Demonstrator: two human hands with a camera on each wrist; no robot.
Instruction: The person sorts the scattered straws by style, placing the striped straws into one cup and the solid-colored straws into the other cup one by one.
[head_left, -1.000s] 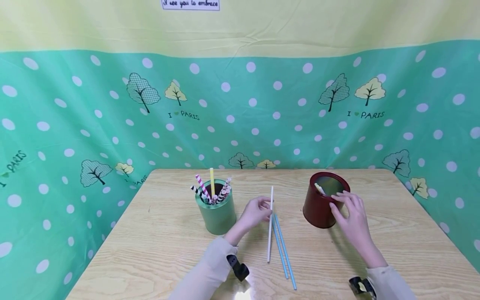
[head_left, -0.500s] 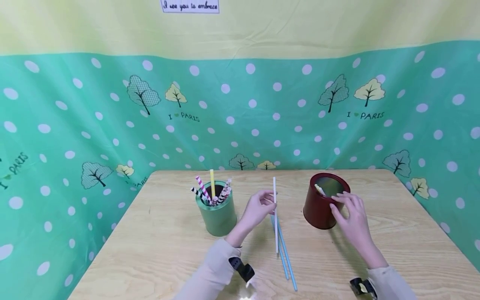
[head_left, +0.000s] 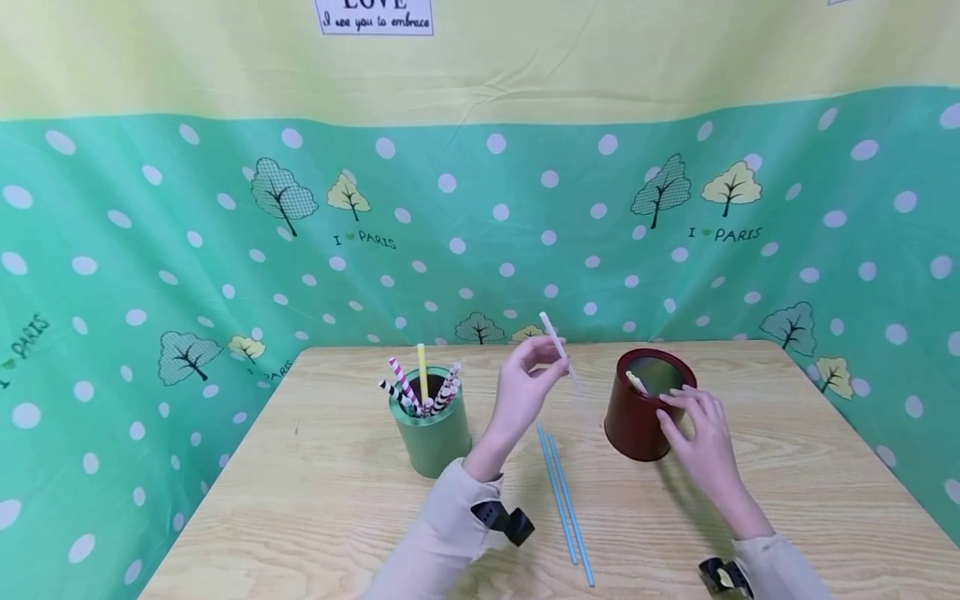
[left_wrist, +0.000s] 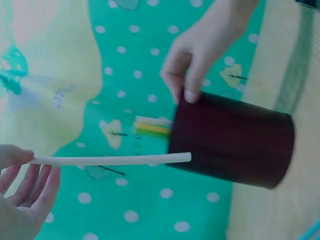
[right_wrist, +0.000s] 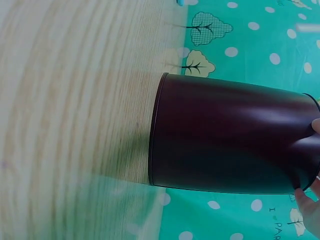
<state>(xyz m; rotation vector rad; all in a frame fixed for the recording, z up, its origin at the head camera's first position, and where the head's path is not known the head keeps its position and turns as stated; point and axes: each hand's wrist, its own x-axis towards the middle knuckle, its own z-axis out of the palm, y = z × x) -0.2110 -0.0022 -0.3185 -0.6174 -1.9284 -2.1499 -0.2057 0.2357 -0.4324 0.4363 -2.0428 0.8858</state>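
Observation:
A white drinking straw (head_left: 552,332) is pinched between the thumb and fingers of my left hand (head_left: 519,392), raised above the table and tilted. In the left wrist view the straw (left_wrist: 115,160) points its free end toward the dark red canister (left_wrist: 235,140) and overlaps its rim. My right hand (head_left: 705,446) grips the near rim of that canister (head_left: 633,421), thumb outside and fingers over the edge. White and yellow straws (left_wrist: 150,126) stick out of its mouth. The canister stands upright on the table.
To the left stands a green canister (head_left: 435,446) with striped and yellow straws (head_left: 423,387). Two blue straws (head_left: 562,492) lie on the wooden table (head_left: 322,500) between the canisters. A green and yellow curtain (head_left: 480,208) hangs behind the table.
My left hand has lifted the white straw up off the table area and moved slightly right, and the straw has tilted. My right hand stays on the red canister's rim.

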